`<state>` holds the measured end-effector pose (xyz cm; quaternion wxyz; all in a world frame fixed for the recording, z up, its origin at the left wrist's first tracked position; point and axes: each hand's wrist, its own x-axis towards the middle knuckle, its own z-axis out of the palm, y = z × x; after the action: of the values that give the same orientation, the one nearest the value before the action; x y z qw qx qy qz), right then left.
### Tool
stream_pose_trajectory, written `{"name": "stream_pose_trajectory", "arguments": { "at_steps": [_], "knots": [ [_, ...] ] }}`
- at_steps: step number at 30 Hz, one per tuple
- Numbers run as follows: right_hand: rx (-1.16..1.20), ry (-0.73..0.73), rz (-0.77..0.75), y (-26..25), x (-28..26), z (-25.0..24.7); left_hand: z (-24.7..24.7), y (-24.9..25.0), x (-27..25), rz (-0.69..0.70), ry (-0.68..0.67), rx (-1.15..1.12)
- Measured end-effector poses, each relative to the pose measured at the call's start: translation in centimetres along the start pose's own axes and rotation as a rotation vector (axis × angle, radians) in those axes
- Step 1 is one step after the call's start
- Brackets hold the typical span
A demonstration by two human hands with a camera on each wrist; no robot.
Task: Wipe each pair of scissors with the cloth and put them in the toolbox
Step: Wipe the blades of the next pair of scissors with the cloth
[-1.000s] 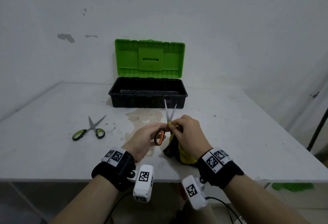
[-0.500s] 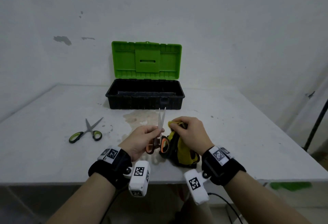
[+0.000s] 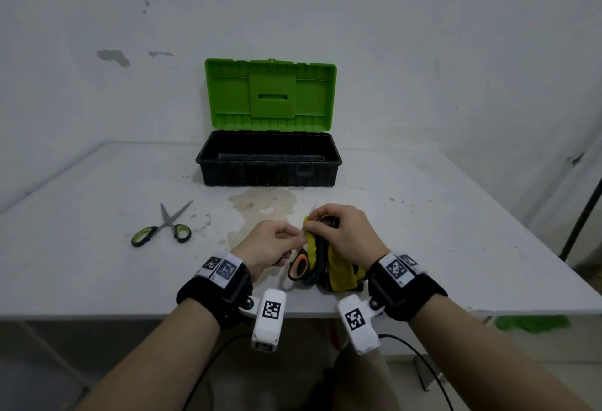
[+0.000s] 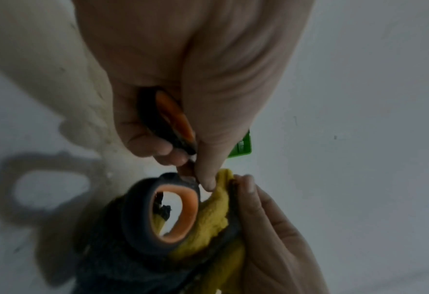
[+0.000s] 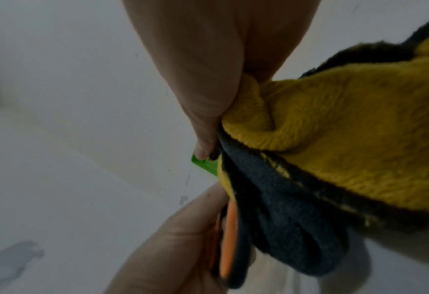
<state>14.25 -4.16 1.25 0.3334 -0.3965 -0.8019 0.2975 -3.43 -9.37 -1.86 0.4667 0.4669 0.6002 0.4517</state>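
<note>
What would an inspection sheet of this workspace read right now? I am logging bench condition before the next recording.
Surface: white table, brownish stain in front of the toolbox.
Job's things: toolbox open, green lid up; orange-handled scissors in hand; yellow and dark cloth against them; green-handled scissors lying on the table, blades apart.
Clutter: nothing seen.
Grippers: left hand grips the orange-handled scissors; right hand pinches the cloth.
Cables: black leads from the wrist cameras.
Surroundings: scuffed white wall.
</note>
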Motion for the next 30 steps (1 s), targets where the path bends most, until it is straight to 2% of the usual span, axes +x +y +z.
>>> {"name": "stream_pose_trajectory", "arguments": {
  "at_steps": [4,9,15,17,24,30],
  "knots": [
    [-0.206,-0.016,-0.074,-0.1,-0.7,0.6,0.1,-0.3,0.2,-0.012,0.043,-0.044],
    [-0.313,-0.036,-0.06,0.2,-0.8,0.7,0.4,-0.3,0.2,-0.014,0.019,-0.091],
    [-0.229,0.095,-0.055,0.5,-0.3,-0.9,-0.2,-0.7,0.5,-0.019,0.105,-0.09],
    [-0.189,0.082,-0.062,0.4,-0.2,-1.3,-0.3,-0.6,0.4,-0.005,0.123,-0.08],
    [-0.295,-0.07,-0.212,0.1,-0.3,-0.7,0.0,-0.4,0.0,0.087,0.121,-0.023],
    [-0.316,-0.035,-0.364,1.0,-0.5,0.3,0.3,0.0,-0.2,0.124,0.129,0.007]
  ]
}}
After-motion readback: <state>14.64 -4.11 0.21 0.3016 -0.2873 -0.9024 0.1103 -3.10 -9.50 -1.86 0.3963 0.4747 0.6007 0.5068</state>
